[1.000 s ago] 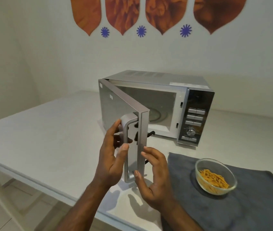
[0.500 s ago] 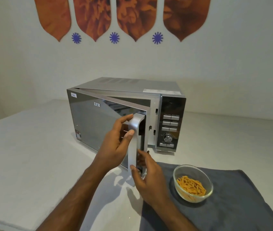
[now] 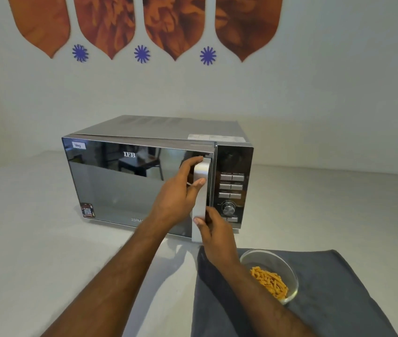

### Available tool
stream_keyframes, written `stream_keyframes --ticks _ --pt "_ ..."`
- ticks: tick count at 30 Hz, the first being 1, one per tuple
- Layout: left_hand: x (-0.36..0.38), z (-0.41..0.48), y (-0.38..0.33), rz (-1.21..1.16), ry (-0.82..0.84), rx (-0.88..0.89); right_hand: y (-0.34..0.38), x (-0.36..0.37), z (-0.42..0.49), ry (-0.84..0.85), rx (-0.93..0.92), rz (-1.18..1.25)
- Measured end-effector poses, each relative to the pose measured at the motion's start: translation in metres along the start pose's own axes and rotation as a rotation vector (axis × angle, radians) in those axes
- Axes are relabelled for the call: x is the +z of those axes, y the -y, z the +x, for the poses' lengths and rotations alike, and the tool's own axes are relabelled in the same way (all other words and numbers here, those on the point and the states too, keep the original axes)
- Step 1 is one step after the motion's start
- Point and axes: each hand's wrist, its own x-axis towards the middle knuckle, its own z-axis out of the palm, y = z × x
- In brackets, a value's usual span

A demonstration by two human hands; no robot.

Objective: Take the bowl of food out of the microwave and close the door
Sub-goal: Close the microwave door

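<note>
Left hand (image 3: 177,198) curled around the upper part of the silver door handle (image 3: 201,190) of the microwave (image 3: 144,171), fingers behind the bar, thumb across its front. Right hand (image 3: 213,229) grips the lower part of the same handle, thumb on its front face. The mirrored door (image 3: 125,181) lies nearly flush with the microwave body; a thin gap shows along its top edge. The glass bowl of food (image 3: 272,276) rests on a grey cloth (image 3: 339,288), in front of the microwave's control panel (image 3: 233,188), well apart from it.
</note>
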Motion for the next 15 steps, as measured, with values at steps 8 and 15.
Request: stream_keyframes --ticks 8,15 --pt "0.017 0.029 0.006 -0.008 -0.04 -0.023 0.003 -0.008 0.034 0.049 0.1 -0.11" --pt "0.02 0.032 0.007 -0.024 -0.032 -0.023 0.001 -0.011 0.04 0.082 0.146 -0.142"
